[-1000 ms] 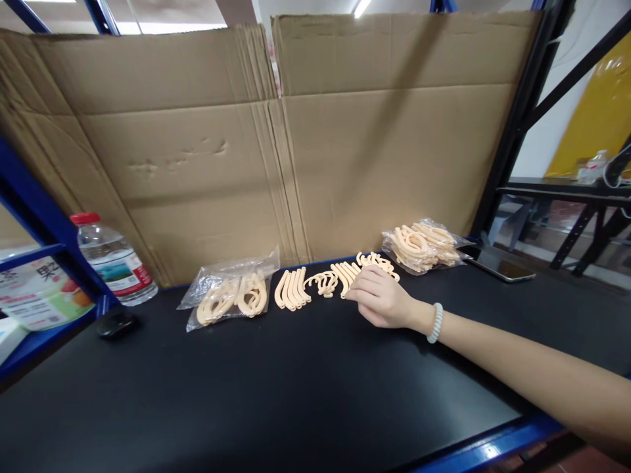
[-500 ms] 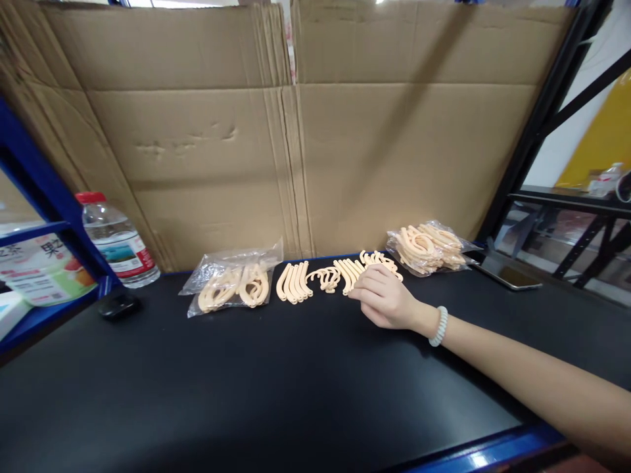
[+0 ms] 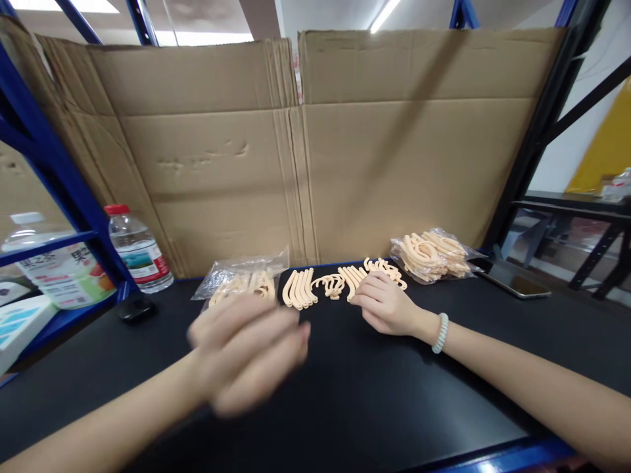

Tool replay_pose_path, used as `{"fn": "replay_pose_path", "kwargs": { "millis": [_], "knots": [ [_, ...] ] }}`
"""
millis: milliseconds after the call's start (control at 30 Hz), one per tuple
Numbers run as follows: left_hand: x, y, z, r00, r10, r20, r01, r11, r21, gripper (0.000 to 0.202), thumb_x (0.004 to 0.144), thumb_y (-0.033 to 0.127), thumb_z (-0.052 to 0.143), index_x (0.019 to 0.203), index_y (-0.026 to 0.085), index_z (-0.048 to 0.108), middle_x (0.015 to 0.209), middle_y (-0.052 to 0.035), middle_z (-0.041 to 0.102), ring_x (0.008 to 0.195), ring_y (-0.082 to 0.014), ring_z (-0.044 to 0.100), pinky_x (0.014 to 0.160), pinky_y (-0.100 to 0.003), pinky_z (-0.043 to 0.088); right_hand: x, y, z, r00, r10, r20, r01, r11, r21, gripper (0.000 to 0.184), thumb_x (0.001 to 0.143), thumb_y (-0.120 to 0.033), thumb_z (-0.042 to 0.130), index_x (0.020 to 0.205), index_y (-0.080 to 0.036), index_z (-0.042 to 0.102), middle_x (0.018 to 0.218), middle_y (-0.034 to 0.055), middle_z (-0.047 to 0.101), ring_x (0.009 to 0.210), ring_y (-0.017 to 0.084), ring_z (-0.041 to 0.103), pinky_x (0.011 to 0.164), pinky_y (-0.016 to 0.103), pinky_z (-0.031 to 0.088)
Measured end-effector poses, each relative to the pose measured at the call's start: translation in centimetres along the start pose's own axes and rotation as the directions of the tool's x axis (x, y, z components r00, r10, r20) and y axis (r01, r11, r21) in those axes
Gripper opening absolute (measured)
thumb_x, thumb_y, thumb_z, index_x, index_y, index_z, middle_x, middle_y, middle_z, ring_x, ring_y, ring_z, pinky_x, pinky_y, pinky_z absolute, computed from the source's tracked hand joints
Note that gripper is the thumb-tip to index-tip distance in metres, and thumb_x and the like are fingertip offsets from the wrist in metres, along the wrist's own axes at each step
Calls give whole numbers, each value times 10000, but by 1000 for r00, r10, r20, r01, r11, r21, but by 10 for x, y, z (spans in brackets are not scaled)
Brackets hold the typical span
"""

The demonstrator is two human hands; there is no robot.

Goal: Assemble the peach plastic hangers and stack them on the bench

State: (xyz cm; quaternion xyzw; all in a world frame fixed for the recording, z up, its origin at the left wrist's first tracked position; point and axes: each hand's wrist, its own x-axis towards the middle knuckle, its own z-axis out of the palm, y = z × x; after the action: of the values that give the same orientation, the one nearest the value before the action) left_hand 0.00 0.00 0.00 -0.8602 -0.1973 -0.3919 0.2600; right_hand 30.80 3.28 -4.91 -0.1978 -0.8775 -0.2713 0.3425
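Note:
My left hand point(image 3: 249, 351) is smeared by motion above the black tabletop, in front of the left plastic bag point(image 3: 266, 259) of beige curved pieces; its fingers do not show clearly. My right hand point(image 3: 387, 303) has its fingers curled together at the near end of a row of beige strips point(image 3: 350, 278). Whatever its fingertips pinch, if anything, is hidden. To the left lie small curved beige pieces point(image 3: 331, 285) and another row of bent beige strips point(image 3: 300, 289). Behind my right hand are more small curved pieces point(image 3: 382, 265).
A full bag of beige pieces point(image 3: 431, 256) stands at the back right beside a phone point(image 3: 517, 284). At the left are a red-capped water bottle point(image 3: 138, 253) and a black mouse point(image 3: 137, 307). A cardboard wall point(image 3: 414, 164) closes off the table's back edge.
My left hand has come into view from the lower left, partly covering the left bag. My right hand stays at the row of strips. The camera has tilted up slightly.

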Motion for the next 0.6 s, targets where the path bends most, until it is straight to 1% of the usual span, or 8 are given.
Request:
{"fn": "replay_pose_path", "kwargs": {
  "millis": [67,100,167,267,333,400,467,600],
  "knots": [
    [7,-15,21,999,23,-35,-18,989,144,233,895,247,608,1116,231,534,1033,-71,649,922,-256,620,762,-415,541,-1,1,1,1000,14,21,-14,1000,1,227,801,-54,446,905,-156,620,803,73,626,792,209,545,803,410,466],
    [7,-25,33,1000,-10,-25,15,977,212,281,894,237,594,1158,204,504,1080,-107,640,974,-286,611,789,-437,535,-1,1,1,999,27,28,-27,1000,6,223,803,-54,446,900,-155,619,806,74,626,798,209,544,809,411,462],
    [0,-45,52,984,-171,60,148,949,278,435,901,282,563,1274,113,416,1228,-205,569,1114,-349,552,874,-491,508,0,1,1,997,67,33,-68,997,20,216,807,-47,444,884,-154,614,808,73,631,806,209,543,814,408,453],
    [-17,-68,66,941,-317,121,272,917,291,567,866,338,594,1323,89,370,1261,-226,552,1153,-380,527,914,-523,480,0,2,0,989,143,35,-144,989,37,209,813,-39,438,858,-160,601,791,65,628,802,210,535,796,395,439],
    [-25,-71,68,933,-343,108,301,908,292,554,862,310,591,1323,89,376,1266,-222,555,1161,-374,525,926,-515,470,-1,2,0,983,181,39,-183,982,44,204,824,-45,434,850,-166,595,777,58,616,793,209,525,791,389,429],
    [-27,-65,67,948,-308,82,275,919,283,490,873,259,573,1311,117,404,1289,-198,550,1178,-355,518,943,-498,453,-2,2,1,977,206,58,-209,976,53,204,834,-51,430,848,-171,594,768,54,604,788,207,516,794,386,420],
    [-24,-56,66,971,-230,65,206,942,264,408,885,212,554,1275,152,452,1272,-163,573,1164,-338,528,935,-490,442,-4,2,2,972,217,96,-223,973,61,203,840,-53,431,845,-175,594,769,51,602,789,206,512,798,386,413],
    [-19,-41,65,993,-94,71,77,974,213,216,889,149,539,1105,160,554,1064,-121,661,996,-295,597,837,-439,469,-5,3,4,958,229,175,-244,967,70,193,846,-58,442,850,-177,594,791,51,610,811,207,519,815,390,405]
  ]
}}
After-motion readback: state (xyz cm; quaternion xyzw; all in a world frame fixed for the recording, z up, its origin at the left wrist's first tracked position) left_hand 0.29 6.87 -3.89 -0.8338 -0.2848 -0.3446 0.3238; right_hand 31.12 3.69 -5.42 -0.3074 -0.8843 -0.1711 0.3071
